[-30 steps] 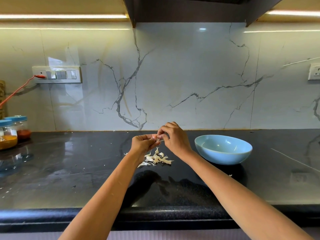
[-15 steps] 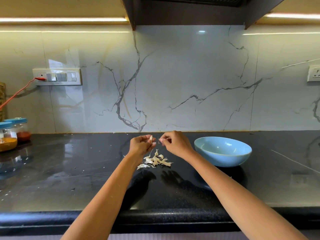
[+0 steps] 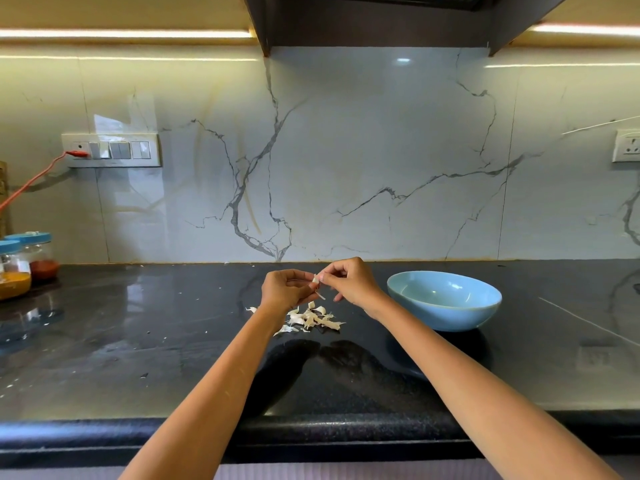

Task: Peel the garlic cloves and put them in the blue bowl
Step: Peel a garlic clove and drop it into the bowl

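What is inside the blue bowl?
The blue bowl looks empty: its far inner wall and most of its bottom show only smooth blue. The near rim hides a little of the inside closest to the person, so something tiny there could not be seen.

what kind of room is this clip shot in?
Most likely a home kitchen: a black countertop against a marble-look backsplash, what looks like a range hood overhead, and spice jars at the left edge.

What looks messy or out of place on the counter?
Only peeling debris: a loose pile of garlic skins lies on the black counter below both hands, with small flecks scattered leftward. The blue bowl sits upright; nothing spilled or damaged.
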